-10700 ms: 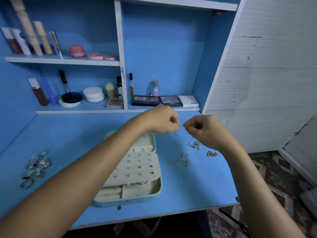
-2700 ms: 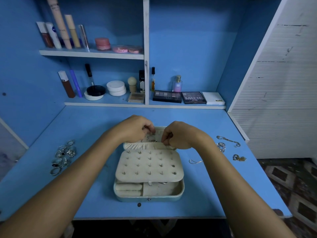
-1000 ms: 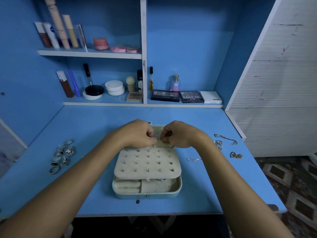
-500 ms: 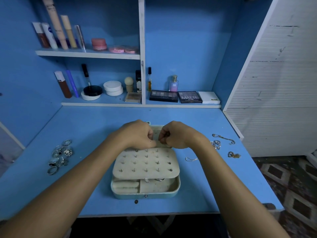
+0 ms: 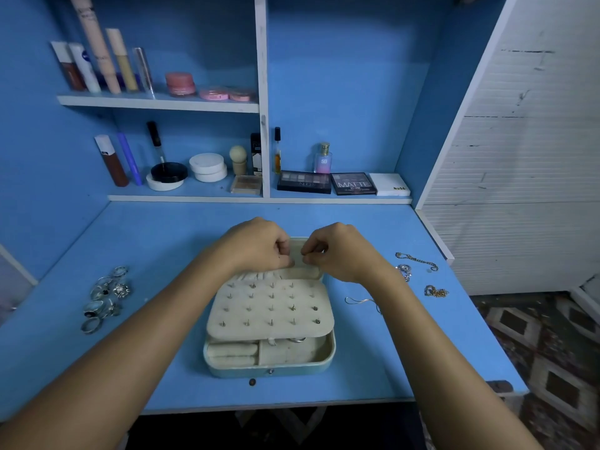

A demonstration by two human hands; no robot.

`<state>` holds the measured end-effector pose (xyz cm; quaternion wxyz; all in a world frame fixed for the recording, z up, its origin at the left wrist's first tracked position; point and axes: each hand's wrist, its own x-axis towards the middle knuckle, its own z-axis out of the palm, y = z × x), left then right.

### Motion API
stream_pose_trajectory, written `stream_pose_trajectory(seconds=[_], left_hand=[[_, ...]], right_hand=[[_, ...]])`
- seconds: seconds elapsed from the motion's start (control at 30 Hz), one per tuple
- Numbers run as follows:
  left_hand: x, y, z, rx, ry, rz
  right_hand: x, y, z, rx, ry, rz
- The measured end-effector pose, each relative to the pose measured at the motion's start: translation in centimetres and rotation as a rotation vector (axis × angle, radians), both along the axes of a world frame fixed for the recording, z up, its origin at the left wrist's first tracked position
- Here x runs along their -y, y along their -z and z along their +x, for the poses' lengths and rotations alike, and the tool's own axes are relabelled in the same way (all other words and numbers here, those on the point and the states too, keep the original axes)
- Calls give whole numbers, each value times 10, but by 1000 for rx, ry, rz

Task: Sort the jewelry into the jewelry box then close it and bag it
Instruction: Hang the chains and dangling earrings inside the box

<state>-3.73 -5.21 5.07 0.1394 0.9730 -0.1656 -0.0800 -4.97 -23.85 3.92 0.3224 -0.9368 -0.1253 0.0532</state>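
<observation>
A pale blue jewelry box lies open in the middle of the blue desk, its cream earring panel studded with pins. My left hand and my right hand hover over the box's lid at the far end, fingers curled, fingertips nearly meeting. They seem to pinch something tiny between them; the item itself is too small to make out. A cluster of silver rings lies on the desk at the left. Chains and bracelets lie at the right, and a thin chain rests beside the box.
Shelves behind the desk hold cosmetics: tubes, round compacts, a perfume bottle and eyeshadow palettes. A white slatted wall borders the right side. The desk's front edge runs just below the box.
Both hands have stayed at the box's lid end with fingertips together, shifting only slightly. The view has drifted a little.
</observation>
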Motion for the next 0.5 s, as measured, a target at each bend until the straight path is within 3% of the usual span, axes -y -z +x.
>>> stream_pose_trajectory(seconds=[0.27, 0.5], left_hand=[[39, -4, 15, 56, 77, -117], [87, -5, 21, 18, 170, -103]], right_hand=[[49, -8, -3, 80, 141, 35], [94, 0, -3, 62, 281, -49]])
